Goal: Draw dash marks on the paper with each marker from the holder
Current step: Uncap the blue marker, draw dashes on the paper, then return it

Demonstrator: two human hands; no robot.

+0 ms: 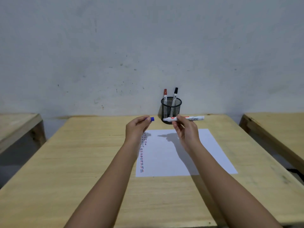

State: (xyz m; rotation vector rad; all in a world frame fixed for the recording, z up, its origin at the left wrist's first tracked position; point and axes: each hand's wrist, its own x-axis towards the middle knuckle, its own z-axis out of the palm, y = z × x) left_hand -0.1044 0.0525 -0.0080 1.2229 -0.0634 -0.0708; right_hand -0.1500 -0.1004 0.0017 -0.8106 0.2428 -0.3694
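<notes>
A white sheet of paper (189, 153) lies on the wooden table (82, 162), with columns of red, black and blue dash marks (142, 152) along its left edge. Behind it stands a black mesh holder (171, 111) with a red-capped marker (165, 94) and a black-capped marker (175, 94) upright in it. My right hand (185, 130) holds a white marker (184, 118) level above the paper's far edge, its uncapped tip pointing left. My left hand (137, 127) pinches the blue cap (152, 119) a short way left of that tip.
A grey wall rises right behind the holder. Other wooden tables flank mine, one at the left (18, 127) and one at the right (276, 129), with gaps between. My forearms cross the near half of the table.
</notes>
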